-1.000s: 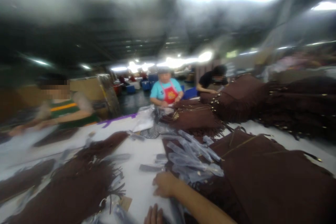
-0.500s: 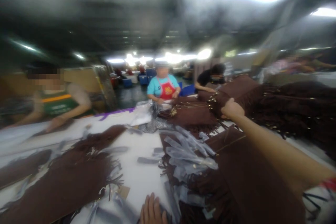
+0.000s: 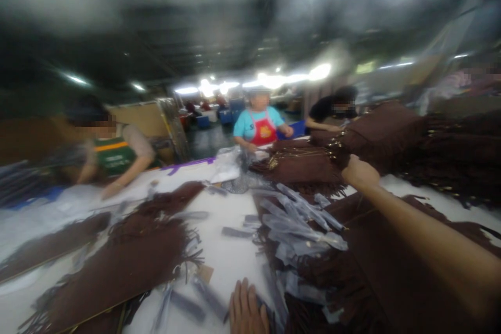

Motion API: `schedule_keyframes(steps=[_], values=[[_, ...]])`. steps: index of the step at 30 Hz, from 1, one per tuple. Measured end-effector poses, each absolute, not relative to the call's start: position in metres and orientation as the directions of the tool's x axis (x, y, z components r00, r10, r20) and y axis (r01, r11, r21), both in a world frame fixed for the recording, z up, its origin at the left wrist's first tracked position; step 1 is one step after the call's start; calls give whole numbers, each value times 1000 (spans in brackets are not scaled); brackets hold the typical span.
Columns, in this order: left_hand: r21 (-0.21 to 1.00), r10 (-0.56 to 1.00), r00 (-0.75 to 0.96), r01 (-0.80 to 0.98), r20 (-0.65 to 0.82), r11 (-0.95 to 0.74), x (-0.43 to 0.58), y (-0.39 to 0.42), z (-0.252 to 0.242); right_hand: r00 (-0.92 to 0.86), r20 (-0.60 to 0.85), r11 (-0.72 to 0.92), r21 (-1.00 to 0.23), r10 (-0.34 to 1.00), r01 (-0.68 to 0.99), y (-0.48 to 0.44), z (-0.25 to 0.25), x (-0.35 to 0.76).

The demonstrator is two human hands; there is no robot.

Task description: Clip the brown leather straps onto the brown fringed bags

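Observation:
My left hand lies palm down at the bottom centre, fingers stretched out, on the white tabletop beside clear-wrapped strips. My right hand reaches far forward from the right, its fingers curled closed at the near edge of a pile of brown fringed pieces. Whatever its fingers hold is hidden. Beneath my right forearm lies a large brown fringed piece, which looks like a bag panel. Plastic-wrapped strips with gold-coloured ends are heaped on its left side.
Another brown fringed piece lies at left. A stack with gold-coloured hardware stands ahead, beside crumpled clear plastic. Co-workers stand around the table: one in a green apron, one in a red apron, one in black.
The view has swung left, so everything sits further right in the picture. My right hand stays closed by the brown pile; my left hand stays flat. The red-aproned person's arm has moved outward.

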State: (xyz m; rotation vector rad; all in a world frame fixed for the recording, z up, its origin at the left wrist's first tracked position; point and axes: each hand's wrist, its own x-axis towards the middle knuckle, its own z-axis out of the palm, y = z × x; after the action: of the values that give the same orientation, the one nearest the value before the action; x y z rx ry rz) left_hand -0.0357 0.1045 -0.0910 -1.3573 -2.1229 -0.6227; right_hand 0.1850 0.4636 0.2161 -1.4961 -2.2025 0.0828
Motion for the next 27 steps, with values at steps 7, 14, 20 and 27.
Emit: schedule_keyframes(steps=[7, 14, 20, 27], values=[[103, 696, -363, 916, 620, 387, -37, 103, -96, -470, 347, 563, -247, 811, 789, 406, 196, 70], [120, 710, -374, 916, 597, 382, -35, 102, -93, -113, 419, 302, -419, 901, 856, 424, 203, 69], [115, 694, -364, 918, 622, 378, -34, 102, -91, 92, 339, 114, -542, 936, 833, 443, 181, 99], [112, 698, -357, 922, 621, 372, -35, 102, -92, 31, 348, 172, -536, 937, 826, 434, 171, 91]])
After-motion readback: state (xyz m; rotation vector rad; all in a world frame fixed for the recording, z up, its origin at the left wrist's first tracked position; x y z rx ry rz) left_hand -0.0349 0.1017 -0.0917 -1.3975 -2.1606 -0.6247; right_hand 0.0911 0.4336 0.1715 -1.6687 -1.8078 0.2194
